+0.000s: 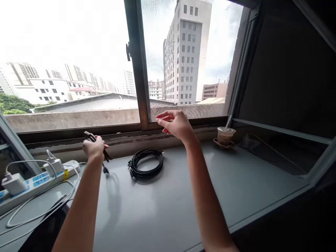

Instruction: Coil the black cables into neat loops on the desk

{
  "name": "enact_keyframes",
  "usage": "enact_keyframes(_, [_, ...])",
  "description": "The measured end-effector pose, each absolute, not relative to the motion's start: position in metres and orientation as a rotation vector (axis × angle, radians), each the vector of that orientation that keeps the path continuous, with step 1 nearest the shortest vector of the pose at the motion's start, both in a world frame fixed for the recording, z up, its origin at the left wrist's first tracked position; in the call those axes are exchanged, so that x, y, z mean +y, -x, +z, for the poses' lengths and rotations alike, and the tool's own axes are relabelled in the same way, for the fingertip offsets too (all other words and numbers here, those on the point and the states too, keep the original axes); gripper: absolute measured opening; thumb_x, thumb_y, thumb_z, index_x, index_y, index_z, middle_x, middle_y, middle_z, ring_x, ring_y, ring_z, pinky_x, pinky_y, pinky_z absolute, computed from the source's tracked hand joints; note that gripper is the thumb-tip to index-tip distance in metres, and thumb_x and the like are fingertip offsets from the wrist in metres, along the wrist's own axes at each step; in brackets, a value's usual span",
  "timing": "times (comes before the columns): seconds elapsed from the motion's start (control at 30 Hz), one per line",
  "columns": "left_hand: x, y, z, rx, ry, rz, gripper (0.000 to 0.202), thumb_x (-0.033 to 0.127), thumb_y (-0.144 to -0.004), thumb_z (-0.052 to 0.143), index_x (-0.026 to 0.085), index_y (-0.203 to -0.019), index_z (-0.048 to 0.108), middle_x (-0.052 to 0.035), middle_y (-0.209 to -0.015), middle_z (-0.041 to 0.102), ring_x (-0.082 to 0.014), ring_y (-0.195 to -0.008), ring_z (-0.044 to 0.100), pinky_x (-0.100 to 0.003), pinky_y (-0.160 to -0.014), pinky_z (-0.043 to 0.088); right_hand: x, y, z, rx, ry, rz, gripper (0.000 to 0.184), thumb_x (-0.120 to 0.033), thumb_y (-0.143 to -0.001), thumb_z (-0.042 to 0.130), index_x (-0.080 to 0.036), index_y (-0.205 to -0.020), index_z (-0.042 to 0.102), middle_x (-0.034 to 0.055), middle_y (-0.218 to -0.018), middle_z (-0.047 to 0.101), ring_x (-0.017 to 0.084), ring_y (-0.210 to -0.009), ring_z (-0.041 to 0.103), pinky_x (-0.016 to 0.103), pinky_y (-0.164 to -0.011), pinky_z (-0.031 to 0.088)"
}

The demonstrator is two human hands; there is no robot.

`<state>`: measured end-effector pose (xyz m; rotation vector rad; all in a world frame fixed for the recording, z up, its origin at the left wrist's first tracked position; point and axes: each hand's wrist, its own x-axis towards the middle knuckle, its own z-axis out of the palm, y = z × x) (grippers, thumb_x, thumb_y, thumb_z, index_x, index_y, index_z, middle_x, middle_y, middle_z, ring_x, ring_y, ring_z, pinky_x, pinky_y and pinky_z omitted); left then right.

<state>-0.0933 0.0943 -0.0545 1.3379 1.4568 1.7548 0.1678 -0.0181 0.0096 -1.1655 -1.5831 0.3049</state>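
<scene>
My left hand (93, 147) is closed around a black cable (106, 156), raised over the left part of the grey tabletop. One stretch of the cable sticks out above the fingers, and a dark plug dangles below them. Most of the cable is hidden by the palm. To the right of that hand, a coiled black cable (148, 172) lies flat on the table with its connectors at the coil's edge. My right hand (175, 124) hovers in front of the window frame, fingers bent and apart, with nothing seen between them.
At the left, a white power strip (40, 179) carries plugged-in chargers and loose white cables. Beyond my right hand, a lidded drink cup (225, 135) with a straw stands near the window. A window with a dark frame (141, 70) rises behind the grey tabletop (157, 217).
</scene>
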Motion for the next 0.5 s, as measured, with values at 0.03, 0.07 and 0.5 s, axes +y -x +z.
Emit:
enact_keyframes(0.03, [0.087,0.089,-0.046,1.427,-1.278,1.813,0.02,0.03,-0.074,0.053,0.023,-0.068,0.035,0.0098,-0.039,0.04,-0.0135,-0.045,0.057,-0.027,-0.054,0.047,-0.018,-0.166,0.009,-1.598,1.159,0.302,0.018,-0.029,-0.079,0.061,-0.018,-0.092,0.069,0.0026,-0.084,0.069,0.007,-0.05,0.059,0.021,-0.047,0.048])
enact_keyframes(0.07, [0.08,0.084,-0.037,1.389,-1.169,1.877,0.021,0.029,-0.074,0.055,0.023,-0.069,0.035,0.0099,-0.043,0.042,-0.0118,-0.046,0.058,-0.027,-0.056,0.048,-0.018,-0.164,0.009,-1.613,1.153,0.304,0.018,-0.029,-0.079,0.061,-0.018,-0.091,0.069,0.0025,-0.083,0.069,0.007,-0.05,0.059,0.021,-0.049,0.048])
enact_keyframes(0.5, [-0.014,0.032,0.04,0.843,-1.089,1.638,0.017,0.015,-0.084,0.047,0.013,-0.091,0.063,-0.0018,-0.06,0.064,-0.0114,-0.064,0.066,-0.015,-0.056,0.05,-0.034,-0.137,0.011,-2.166,0.922,0.48,0.044,-0.056,-0.078,0.056,-0.015,-0.089,0.069,0.0031,-0.083,0.066,0.011,-0.07,0.058,0.022,-0.062,0.041])
